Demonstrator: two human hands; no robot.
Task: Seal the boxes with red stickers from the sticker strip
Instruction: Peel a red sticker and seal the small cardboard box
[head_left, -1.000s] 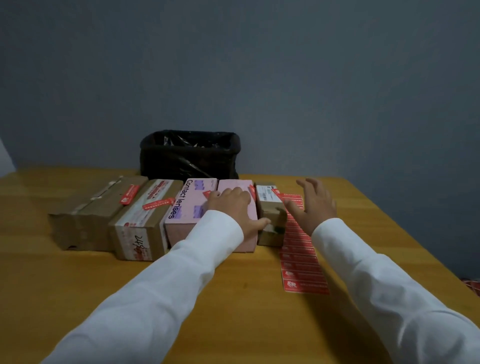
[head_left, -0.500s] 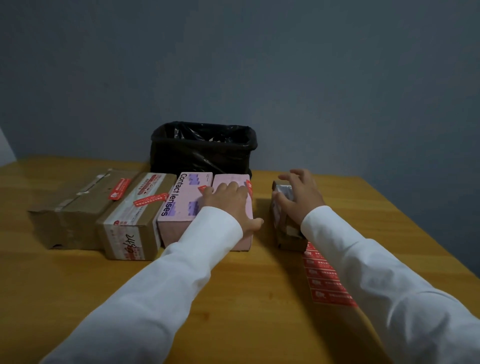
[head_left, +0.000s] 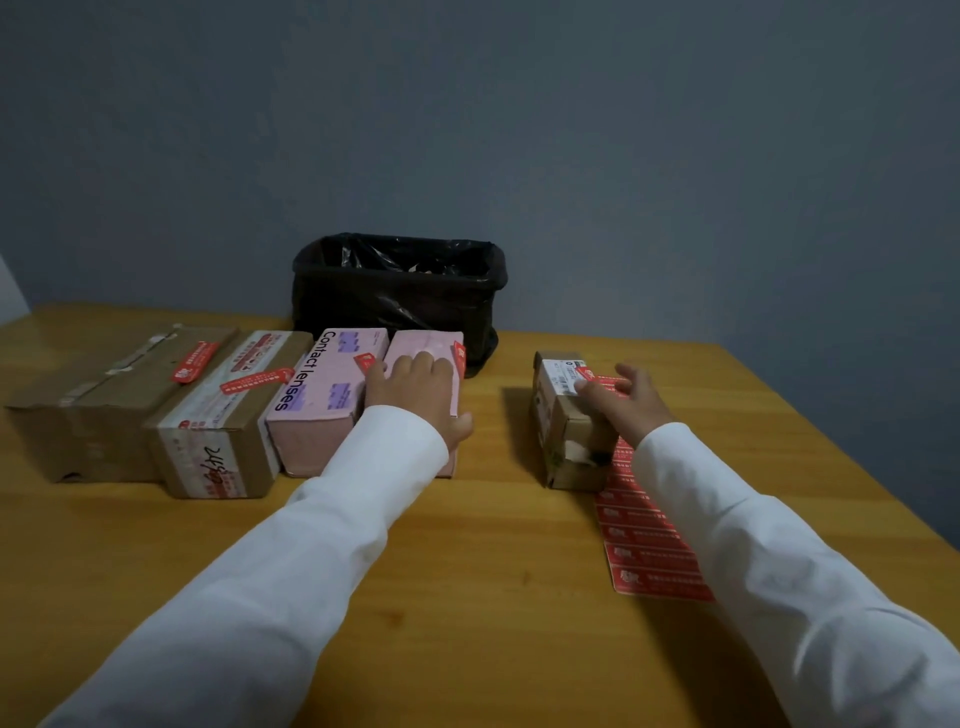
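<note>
Four boxes stand in a row at the left: a large brown box (head_left: 104, 405), a taped brown box (head_left: 223, 421), a pink "Contact lenses" box (head_left: 322, 395) and a second pink box (head_left: 421, 345). Each carries a red sticker on top. My left hand (head_left: 415, 395) lies flat on the second pink box, thumb over its right edge. A small brown box (head_left: 561, 431) stands apart to the right, partly on the red sticker strip (head_left: 649, 540). My right hand (head_left: 623, 405) rests against its right side with spread fingers, the thumb touching the top by a red sticker.
A bin lined with a black bag (head_left: 400, 291) stands behind the pink boxes against the grey wall. The wooden table (head_left: 493, 597) ends at the right, close beyond the sticker strip. Bare wood shows between the pink box and the small box.
My right hand took the small brown box away from the pink box and set it down to the right, over the strip's far end. Its grip has loosened. My left hand stayed put.
</note>
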